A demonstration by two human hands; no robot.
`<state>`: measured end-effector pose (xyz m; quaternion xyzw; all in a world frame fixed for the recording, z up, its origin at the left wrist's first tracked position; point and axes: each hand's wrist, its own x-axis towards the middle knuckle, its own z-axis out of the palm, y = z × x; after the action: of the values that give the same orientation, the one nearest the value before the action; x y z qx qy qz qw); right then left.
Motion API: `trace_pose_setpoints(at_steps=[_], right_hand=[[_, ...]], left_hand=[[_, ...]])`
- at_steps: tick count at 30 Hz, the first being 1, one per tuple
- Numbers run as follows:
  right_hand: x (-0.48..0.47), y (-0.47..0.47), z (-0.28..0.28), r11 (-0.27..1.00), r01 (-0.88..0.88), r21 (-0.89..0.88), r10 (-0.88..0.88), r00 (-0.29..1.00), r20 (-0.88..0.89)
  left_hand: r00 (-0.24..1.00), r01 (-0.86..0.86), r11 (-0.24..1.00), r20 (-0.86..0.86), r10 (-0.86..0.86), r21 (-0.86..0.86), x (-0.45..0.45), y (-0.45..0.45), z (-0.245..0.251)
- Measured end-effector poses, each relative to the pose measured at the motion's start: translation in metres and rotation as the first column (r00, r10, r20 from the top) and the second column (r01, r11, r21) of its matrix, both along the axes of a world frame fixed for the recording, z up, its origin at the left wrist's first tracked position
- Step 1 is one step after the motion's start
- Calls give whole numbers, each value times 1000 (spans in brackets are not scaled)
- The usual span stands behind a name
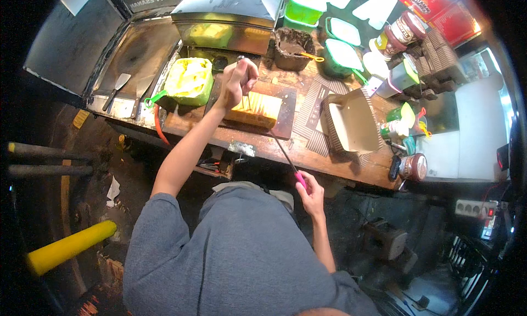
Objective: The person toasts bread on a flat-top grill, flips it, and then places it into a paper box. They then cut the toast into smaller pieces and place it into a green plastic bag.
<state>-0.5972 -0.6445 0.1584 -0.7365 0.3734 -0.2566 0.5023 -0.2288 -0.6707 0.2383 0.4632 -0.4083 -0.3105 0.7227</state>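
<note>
On a dark board (287, 109) at the counter's front lies a golden bread loaf (263, 112), its top marked with crosswise lines. My left hand (239, 80) is above its left part, wrapped around the dark handle of a pronged fork (248, 102). The thin prongs reach down to the bread. In front of the counter, my right hand (311, 194) holds a long thin knife (287, 155) by its pink handle. The blade slants up and left, its tip by the loaf's near right corner; whether they touch I cannot tell.
Left of the loaf are a tub of yellow spread (188, 83) and a griddle (134, 52) with spatulas. A dark brown tub (293, 48) stands behind. At right are a striped cardboard box (350, 124), lidded green tubs (341, 59) and jars (413, 167).
</note>
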Motion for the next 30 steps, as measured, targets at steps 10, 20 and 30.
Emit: trace_pose_setpoints(at_steps=[10,20,30], right_hand=[[106,-40,20,686,-259,-680,69,953,-294],[139,-50,23,555,-246,-795,16,958,-285],[154,-54,4,570,-278,-773,10,943,-332]], left_hand=[[964,99,993,-253,-81,59,21,-32,-3],[969,23,995,-246,3,99,20,-39,-4],[971,1,997,-240,16,72,21,-46,-10]])
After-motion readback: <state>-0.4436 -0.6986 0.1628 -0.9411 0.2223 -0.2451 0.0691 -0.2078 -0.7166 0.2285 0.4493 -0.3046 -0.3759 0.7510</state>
